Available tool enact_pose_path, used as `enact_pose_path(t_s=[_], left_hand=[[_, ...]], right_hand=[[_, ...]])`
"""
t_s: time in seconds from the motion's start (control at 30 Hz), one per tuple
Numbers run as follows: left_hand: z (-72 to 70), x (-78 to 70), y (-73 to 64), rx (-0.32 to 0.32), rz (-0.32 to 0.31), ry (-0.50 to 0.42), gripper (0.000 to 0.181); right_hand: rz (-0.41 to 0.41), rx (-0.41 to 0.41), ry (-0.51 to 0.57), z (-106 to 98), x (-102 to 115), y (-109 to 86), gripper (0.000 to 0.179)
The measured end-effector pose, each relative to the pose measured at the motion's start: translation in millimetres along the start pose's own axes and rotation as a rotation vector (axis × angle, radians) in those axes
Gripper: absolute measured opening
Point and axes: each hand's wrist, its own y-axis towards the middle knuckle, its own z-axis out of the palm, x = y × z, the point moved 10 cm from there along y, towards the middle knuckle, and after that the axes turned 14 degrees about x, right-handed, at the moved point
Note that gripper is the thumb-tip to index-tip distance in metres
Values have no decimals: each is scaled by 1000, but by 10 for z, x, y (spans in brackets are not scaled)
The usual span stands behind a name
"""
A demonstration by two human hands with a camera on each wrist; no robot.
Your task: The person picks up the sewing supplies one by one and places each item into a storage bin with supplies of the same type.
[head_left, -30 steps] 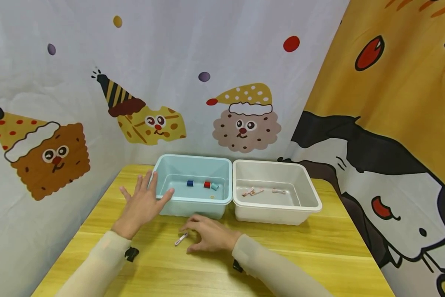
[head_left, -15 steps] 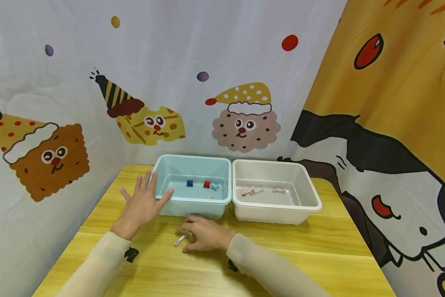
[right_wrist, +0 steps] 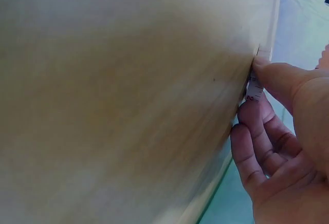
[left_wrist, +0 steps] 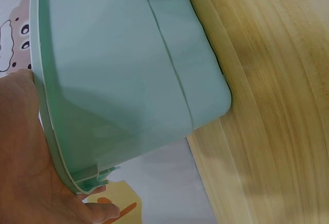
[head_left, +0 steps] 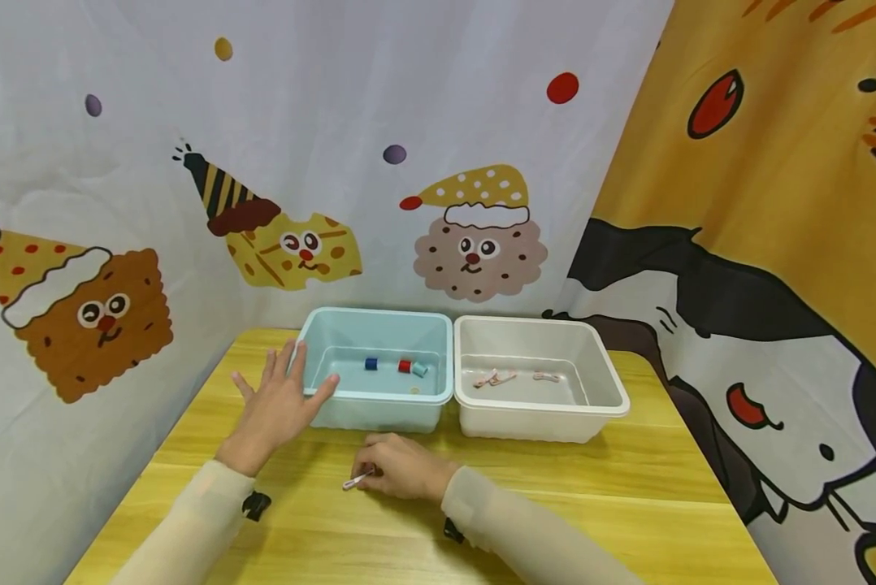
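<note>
My right hand pinches a small, slim white clip between thumb and fingers, low over the table in front of the blue bin. In the right wrist view the clip shows dark printed marks and a red figure. My left hand has its fingers spread and rests at the left front corner of the light blue bin. In the left wrist view the hand lies along the bin's rim. Inside that bin are a dark blue spool, a red one and a light blue one.
A white bin stands right beside the blue one and holds several pinkish clips. Both bins sit at the back of the wooden table, close to a printed curtain.
My right hand has closed its fingers and thumb onto the clip, which lay on the table before. The left hand keeps its place at the blue bin. The head view has shifted slightly.
</note>
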Motion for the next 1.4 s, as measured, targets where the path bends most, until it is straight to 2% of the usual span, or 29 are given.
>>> enact_pose_path(t_s=[0.47, 0.67, 1.0, 1.4], left_hand=[[0, -7, 0, 1, 2, -9, 111], [7, -3, -3, 2, 6, -17, 111], [19, 1, 14, -2, 1, 2, 111], [21, 1, 15, 2, 4, -2, 108]], right_hand=[[-8, 1, 37, 15, 14, -62, 8], [-20, -26, 37, -24, 51, -129, 8], [-21, -82, 116, -172, 39, -306, 11], [-5, -164, 139, -425, 65, -533, 15]])
